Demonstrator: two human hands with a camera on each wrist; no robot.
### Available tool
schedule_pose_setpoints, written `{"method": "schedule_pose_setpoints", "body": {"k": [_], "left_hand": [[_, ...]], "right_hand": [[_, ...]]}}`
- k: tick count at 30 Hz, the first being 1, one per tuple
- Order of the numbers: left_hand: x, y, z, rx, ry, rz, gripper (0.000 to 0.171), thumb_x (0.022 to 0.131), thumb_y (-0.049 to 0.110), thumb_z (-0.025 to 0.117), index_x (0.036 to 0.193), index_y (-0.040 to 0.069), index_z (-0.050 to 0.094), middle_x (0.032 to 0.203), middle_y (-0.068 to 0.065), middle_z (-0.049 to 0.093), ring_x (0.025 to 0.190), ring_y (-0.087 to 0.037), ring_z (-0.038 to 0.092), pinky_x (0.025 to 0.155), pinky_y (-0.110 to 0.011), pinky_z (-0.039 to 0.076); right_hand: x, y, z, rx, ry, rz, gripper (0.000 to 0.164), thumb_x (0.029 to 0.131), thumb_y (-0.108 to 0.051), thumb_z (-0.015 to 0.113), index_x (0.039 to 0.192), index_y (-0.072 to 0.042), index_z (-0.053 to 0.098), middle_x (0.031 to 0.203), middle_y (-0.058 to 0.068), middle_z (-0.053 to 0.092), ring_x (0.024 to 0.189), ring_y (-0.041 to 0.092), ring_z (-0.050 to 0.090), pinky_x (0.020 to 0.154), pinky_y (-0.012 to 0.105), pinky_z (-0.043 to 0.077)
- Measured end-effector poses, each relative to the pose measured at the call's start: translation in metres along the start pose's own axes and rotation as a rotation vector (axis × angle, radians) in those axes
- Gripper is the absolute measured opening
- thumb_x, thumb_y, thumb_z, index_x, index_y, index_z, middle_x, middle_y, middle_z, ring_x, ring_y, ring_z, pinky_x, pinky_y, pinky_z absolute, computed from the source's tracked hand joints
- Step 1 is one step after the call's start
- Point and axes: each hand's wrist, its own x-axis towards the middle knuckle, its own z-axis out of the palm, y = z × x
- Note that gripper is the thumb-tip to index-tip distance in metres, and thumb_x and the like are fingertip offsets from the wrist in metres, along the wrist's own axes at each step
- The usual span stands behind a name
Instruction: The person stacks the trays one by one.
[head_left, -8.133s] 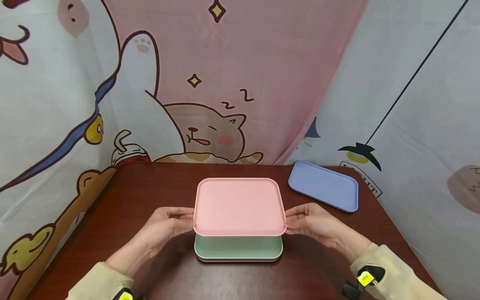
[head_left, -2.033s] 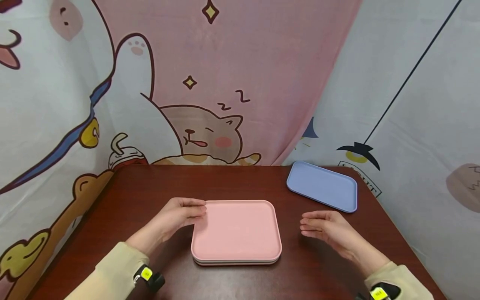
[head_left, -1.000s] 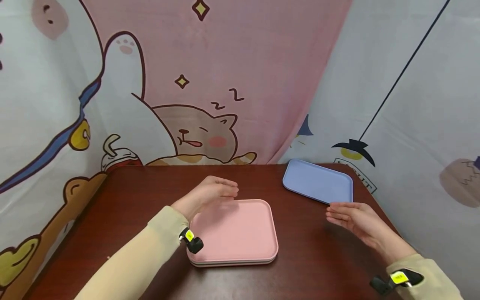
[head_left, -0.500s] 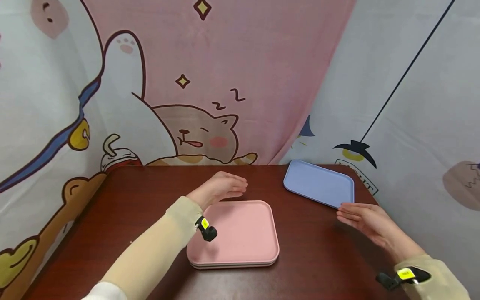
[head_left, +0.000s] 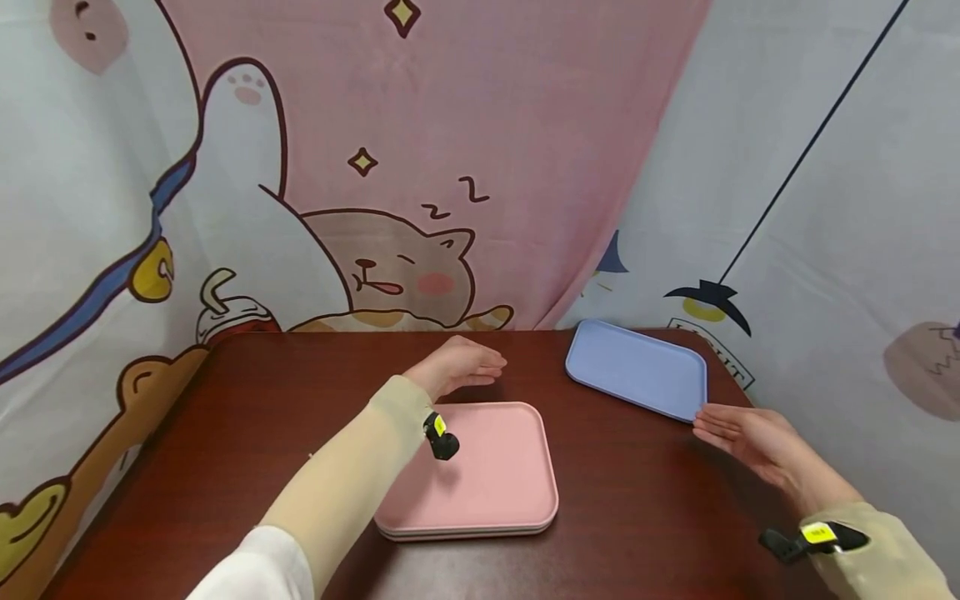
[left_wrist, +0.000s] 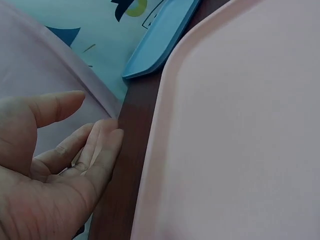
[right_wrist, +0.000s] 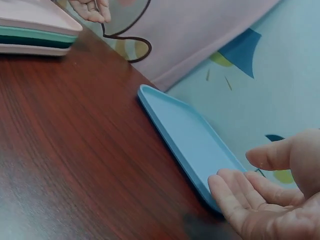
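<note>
A blue rectangular tray (head_left: 637, 368) lies flat at the back right of the table. At its near right corner is my right hand (head_left: 765, 446), fingers extended; whether they touch the rim I cannot tell. Front and centre, a pink tray (head_left: 487, 467) tops a neat stack, with a green tray (right_wrist: 35, 34) and a further pinkish one below. My left hand (head_left: 467, 367) hovers past the stack's far edge, holding nothing, its fingers loosely bent in the left wrist view. The left forearm crosses above the pink tray and hides its left part.
The dark red-brown table (head_left: 630, 517) ends at a cartoon-printed cloth (head_left: 525, 167) hanging behind and along both sides. The blue tray lies close to the table's back right edge. A small camera (head_left: 442, 442) on my left wrist hangs above the pink tray.
Earlier both hands held the pink tray above the green one; it now sits on the stack. Since then my left hand has moved across past the stack, and my right hand rightward to the blue tray's corner.
</note>
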Motion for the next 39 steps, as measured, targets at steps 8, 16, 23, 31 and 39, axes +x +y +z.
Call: {"method": "schedule_pose_setpoints", "body": {"k": [8,16,23,31,39], "left_hand": [[0.018,0.001,0.016,-0.026,-0.042,-0.015,0.036,0.104,0.002,0.063,0.136,-0.015,0.062,0.146,-0.03,0.056,0.137,-0.043,0.055,0.11,-0.045,0.052],[0.037,0.002,0.031,-0.019,-0.031,-0.068,0.036,0.102,0.005,0.068,0.133,-0.012,0.065,0.146,-0.028,0.058,0.134,-0.04,0.058,0.108,-0.042,0.053],[0.05,0.002,0.044,-0.035,-0.025,-0.087,0.036,0.101,0.006,0.069,0.133,-0.011,0.065,0.145,-0.029,0.058,0.135,-0.041,0.057,0.111,-0.045,0.051],[0.061,-0.002,0.056,-0.002,-0.119,-0.117,0.056,0.1,0.011,0.073,0.148,-0.008,0.05,0.154,-0.027,0.049,0.146,-0.042,0.044,0.118,-0.05,0.043],[0.073,-0.002,0.069,-0.031,-0.137,-0.094,0.055,0.102,0.007,0.068,0.15,-0.01,0.045,0.154,-0.021,0.05,0.15,-0.04,0.039,0.121,-0.05,0.039]], "right_hand": [[0.005,0.005,-0.017,0.013,0.088,0.065,0.068,0.115,-0.011,0.043,0.161,0.016,0.002,0.111,0.0,0.068,0.103,0.019,0.072,0.108,0.048,0.052],[0.01,0.013,-0.024,0.052,0.168,0.089,0.066,0.114,-0.009,0.041,0.162,0.014,0.002,0.103,-0.003,0.068,0.097,0.017,0.073,0.106,0.046,0.053],[0.015,0.016,-0.024,0.064,0.196,0.078,0.065,0.114,-0.008,0.041,0.162,0.013,0.003,0.103,-0.003,0.068,0.096,0.015,0.072,0.105,0.044,0.054],[0.015,0.014,-0.025,0.08,0.198,0.079,0.064,0.114,-0.007,0.039,0.162,0.013,0.002,0.112,0.004,0.068,0.098,0.015,0.071,0.11,0.044,0.051],[0.015,0.011,-0.025,0.122,0.179,0.059,0.068,0.114,-0.006,0.042,0.163,0.012,-0.001,0.108,0.001,0.07,0.098,0.016,0.072,0.109,0.043,0.051]]}}
